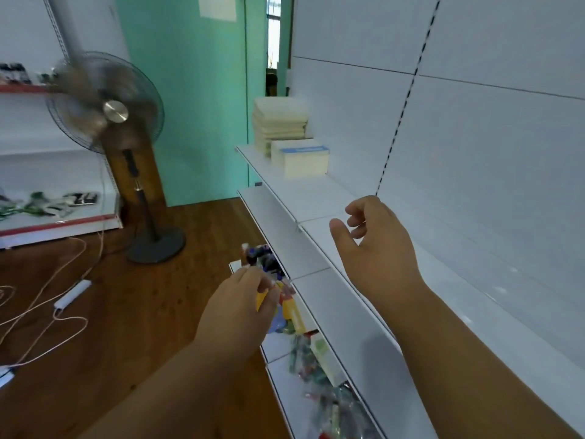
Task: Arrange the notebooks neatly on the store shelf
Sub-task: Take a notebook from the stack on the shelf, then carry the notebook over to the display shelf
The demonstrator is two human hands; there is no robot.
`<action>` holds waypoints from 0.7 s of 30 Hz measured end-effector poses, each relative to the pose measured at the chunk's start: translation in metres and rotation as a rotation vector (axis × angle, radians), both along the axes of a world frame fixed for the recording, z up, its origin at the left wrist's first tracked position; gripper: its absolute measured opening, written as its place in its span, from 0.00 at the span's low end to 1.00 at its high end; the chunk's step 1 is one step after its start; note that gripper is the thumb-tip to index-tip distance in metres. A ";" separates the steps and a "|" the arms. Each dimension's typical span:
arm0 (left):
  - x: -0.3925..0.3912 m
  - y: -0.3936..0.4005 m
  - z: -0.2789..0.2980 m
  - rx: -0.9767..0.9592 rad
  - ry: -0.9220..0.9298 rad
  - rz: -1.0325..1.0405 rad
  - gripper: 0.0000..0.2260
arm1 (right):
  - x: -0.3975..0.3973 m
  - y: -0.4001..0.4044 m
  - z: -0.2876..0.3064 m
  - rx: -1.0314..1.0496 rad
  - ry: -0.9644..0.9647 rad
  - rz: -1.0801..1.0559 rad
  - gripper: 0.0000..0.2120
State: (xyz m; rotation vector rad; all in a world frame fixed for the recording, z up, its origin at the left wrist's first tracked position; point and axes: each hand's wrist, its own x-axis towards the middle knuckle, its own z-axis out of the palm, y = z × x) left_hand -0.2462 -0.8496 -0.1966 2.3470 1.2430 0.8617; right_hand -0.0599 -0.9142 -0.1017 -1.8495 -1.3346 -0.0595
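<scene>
Well, two piles already sit at the far end of the white metal upper shelf: a taller stack of cream, pale-covered notebooks against the back panel, and just beside it a shorter stack of cream notebooks with a blue label on top. Both look fairly square, so that part seems done. Most of that shelf nearer the camera carries nothing.

Down goes the left hand to the lower white shelf, fingers curled and pinching something yellow and plastic-wrapped among a blurred jumble of colourful wrapped packets; whether that item is a notebook I cannot tell. The right hand hovers over the upper shelf, fingers loosely curled, holding nothing.

My read: early to middle of the job, with more stock to bring up and line up beside the existing piles. A dark standing fan spins off to the left.
</scene>
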 end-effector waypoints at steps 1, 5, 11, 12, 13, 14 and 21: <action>0.004 0.021 0.001 -0.004 -0.001 0.006 0.05 | 0.007 0.025 0.002 -0.002 0.009 0.010 0.11; 0.012 0.104 0.019 -0.071 0.047 0.041 0.06 | 0.032 0.125 0.020 -0.067 0.047 0.049 0.10; 0.015 0.240 0.020 -0.110 0.051 0.128 0.04 | 0.039 0.280 0.017 -0.087 0.004 0.096 0.08; 0.015 0.262 0.014 -0.116 0.056 0.127 0.04 | 0.040 0.305 0.009 -0.096 0.005 0.089 0.08; 0.015 0.285 0.008 -0.130 0.054 0.124 0.04 | 0.042 0.331 0.001 -0.107 0.001 0.080 0.08; 0.016 0.310 0.003 -0.145 0.049 0.117 0.04 | 0.045 0.357 -0.006 -0.118 -0.007 0.068 0.08; 0.063 0.498 0.010 -0.129 0.052 -0.085 0.06 | 0.088 0.488 -0.020 -0.151 0.080 -0.174 0.12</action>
